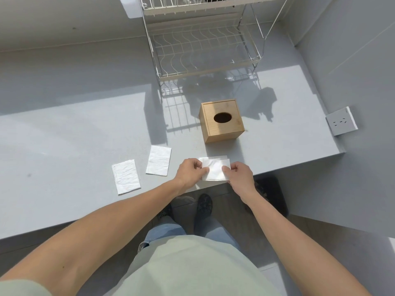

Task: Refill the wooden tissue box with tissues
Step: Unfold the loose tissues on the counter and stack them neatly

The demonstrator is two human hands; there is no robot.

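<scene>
The wooden tissue box (222,121) stands upright on the grey counter (74,135), its oval top opening dark. Just in front of it, near the counter's front edge, a folded white tissue (215,170) is held between both hands. My left hand (190,173) pinches its left edge and my right hand (240,176) pinches its right edge. Another white sheet (213,158) shows under it on the counter. Two more folded tissues lie flat to the left: one (158,160) nearer the hands, one (126,176) farther left.
A white wire dish rack (203,50) stands behind the box at the back of the counter. A wall socket (341,121) sits on the right wall. The counter's front edge runs just below my hands, with floor and my shoes beneath.
</scene>
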